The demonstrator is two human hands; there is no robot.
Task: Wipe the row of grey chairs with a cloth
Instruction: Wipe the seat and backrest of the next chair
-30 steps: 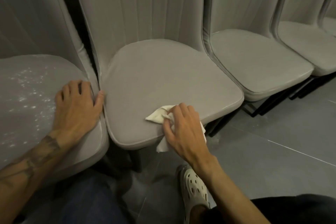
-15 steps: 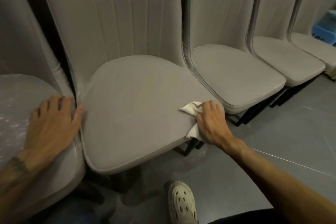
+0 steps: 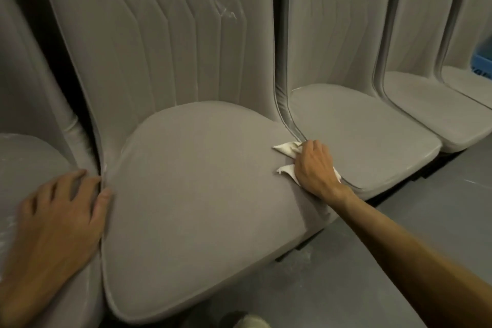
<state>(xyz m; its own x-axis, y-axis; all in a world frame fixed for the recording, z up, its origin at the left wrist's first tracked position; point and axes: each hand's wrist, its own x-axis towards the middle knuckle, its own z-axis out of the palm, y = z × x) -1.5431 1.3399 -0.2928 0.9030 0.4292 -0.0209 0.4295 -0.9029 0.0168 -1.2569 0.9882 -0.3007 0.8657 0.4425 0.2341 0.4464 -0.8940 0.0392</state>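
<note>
A row of grey padded chairs runs left to right. The middle chair's seat (image 3: 197,194) fills the centre of the view. My right hand (image 3: 315,168) grips a crumpled white cloth (image 3: 287,148) at this seat's right edge, by the seam with the neighbouring chair's seat (image 3: 372,136). Two corners of the cloth stick out left of my fingers. My left hand (image 3: 61,224) rests flat, fingers spread, on the right edge of the left chair's seat (image 3: 29,162), thumb touching the gap between the seats. White scuff marks show on the middle chair's backrest (image 3: 225,12).
More grey chairs (image 3: 426,109) continue to the right. A blue crate (image 3: 483,64) sits at the far right edge. Grey tiled floor (image 3: 346,274) lies in front of the chairs, with my pale shoe (image 3: 253,322) at the bottom edge.
My right hand has slid the cloth from the seat's front edge rightward and back along its right side to the seam. The view has moved closer; my left hand stays put.
</note>
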